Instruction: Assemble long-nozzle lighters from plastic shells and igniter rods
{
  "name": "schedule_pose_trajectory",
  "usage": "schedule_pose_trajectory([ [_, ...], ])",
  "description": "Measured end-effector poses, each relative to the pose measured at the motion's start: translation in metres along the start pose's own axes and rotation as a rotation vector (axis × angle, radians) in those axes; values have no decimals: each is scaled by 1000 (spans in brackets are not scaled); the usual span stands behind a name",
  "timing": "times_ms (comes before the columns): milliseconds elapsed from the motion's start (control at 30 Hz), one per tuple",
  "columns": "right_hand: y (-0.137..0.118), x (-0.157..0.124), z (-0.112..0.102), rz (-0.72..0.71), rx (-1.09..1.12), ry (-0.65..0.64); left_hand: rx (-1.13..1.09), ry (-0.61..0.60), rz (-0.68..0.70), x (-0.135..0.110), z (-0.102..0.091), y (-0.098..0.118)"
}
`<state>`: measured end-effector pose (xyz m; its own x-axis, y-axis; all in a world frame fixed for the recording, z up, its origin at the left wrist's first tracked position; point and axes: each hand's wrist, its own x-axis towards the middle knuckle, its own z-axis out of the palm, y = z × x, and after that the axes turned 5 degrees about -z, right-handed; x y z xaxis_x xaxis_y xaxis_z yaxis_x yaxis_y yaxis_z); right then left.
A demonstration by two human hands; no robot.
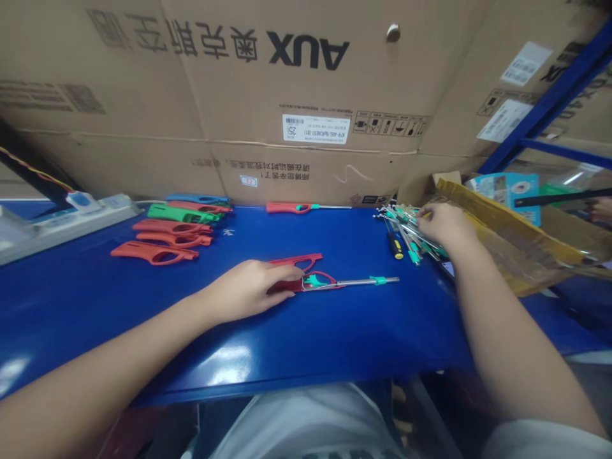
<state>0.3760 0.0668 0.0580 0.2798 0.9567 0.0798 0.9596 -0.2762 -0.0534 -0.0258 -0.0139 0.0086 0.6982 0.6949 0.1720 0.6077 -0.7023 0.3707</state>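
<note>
My left hand [251, 288] lies on the blue table [296, 344], its fingers pressed over the handle end of a red lighter body [319, 282] with a teal trigger and a metal tube [368, 280] pointing right. A loose red handle shell [299, 260] lies just behind it. My right hand [442, 226] reaches into a pile of metal tubes with teal parts [406, 233] at the table's far right, fingers curled among them. What they hold I cannot make out.
Several red, green and blue handle shells [169, 233] lie at the far left. An assembled red lighter [301, 207] lies along the cardboard boxes [287, 95] at the back. A black-and-yellow screwdriver [394, 245] sits by the pile. A yellow bag [507, 236] is at the right.
</note>
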Motion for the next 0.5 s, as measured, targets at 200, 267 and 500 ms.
schedule_pose_trajectory([
  [200, 14, 16, 17, -56, -57, -30, 48, 37, -14, 1, -9, 7],
  [267, 17, 20, 20, -50, -55, -29, 116, 91, -23, 2, -14, 8],
  [500, 22, 26, 25, -36, -46, -27, 304, 67, -106, 4, -14, 1],
])
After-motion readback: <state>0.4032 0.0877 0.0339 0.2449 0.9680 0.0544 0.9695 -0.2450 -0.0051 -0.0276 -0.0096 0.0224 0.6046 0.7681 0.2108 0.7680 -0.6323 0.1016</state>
